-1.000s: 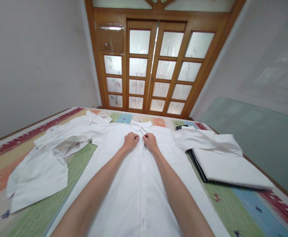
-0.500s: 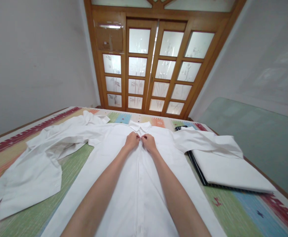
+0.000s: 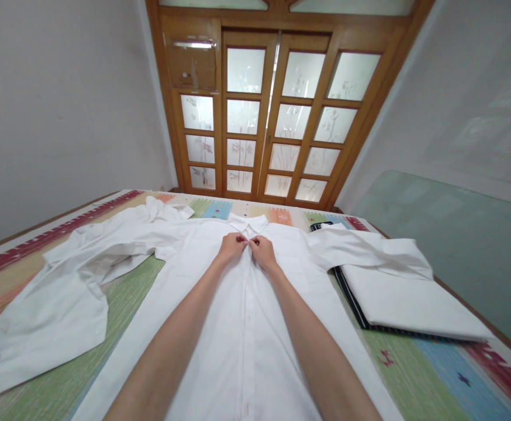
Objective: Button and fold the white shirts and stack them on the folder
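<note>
A white button-up shirt lies spread out face up, its collar at the far end and its sleeves out to both sides. Just below the collar, my left hand pinches the left side of the front placket. My right hand pinches the placket's other edge, the fingertips of both hands nearly meeting. Whatever button sits between the fingers is hidden. Down the middle, the placket runs toward me between my forearms.
Folded white cloth on dark striped fabric lies at the right, partly under the shirt's right sleeve. Another crumpled white garment lies at the left. Beneath everything is a multicoloured patterned cover. Wooden glazed doors stand beyond.
My left hand has shifted slightly, its fingers a little more extended at the placket. The right hand stays almost in place, and the shirt lies as before.
</note>
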`<state>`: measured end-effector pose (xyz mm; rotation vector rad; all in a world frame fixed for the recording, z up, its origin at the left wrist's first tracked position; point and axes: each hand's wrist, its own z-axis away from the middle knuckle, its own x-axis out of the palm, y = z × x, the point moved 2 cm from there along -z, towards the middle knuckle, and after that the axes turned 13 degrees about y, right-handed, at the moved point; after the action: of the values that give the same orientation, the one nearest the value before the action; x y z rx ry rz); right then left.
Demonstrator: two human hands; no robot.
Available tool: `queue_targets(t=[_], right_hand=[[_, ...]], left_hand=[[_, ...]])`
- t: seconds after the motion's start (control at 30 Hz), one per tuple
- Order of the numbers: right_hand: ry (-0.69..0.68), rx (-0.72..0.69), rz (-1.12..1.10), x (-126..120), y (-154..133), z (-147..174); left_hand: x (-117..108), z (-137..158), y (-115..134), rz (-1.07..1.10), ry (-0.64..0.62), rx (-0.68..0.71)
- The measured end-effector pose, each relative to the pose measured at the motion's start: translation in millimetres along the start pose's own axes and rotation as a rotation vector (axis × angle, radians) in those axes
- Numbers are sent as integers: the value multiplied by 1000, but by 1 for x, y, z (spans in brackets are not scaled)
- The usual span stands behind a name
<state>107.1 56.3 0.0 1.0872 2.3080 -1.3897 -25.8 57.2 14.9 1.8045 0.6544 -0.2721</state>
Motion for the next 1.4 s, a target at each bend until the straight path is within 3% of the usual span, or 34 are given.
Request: queue_targets(t=[0.3, 0.5, 0.7, 0.83, 1.13, 1.4], right_hand=[[-56, -23, 233, -5, -20, -2], [-34, 71, 129, -5, -19, -1], [-115, 258, -186, -7, -5, 0], [-125, 327, -261, -9, -3, 2], [-140, 296, -271, -9, -3, 4], [-99, 221, -243, -7, 1, 4]], left_hand=[[-3, -2, 1, 59, 20, -107], [-1, 2, -1, 145, 26, -226], [-4, 8, 4, 27, 68, -196], [-6, 11, 9, 18, 55, -148], [-8, 15, 11, -35, 23, -57], [-5, 11, 1, -5, 61, -78]])
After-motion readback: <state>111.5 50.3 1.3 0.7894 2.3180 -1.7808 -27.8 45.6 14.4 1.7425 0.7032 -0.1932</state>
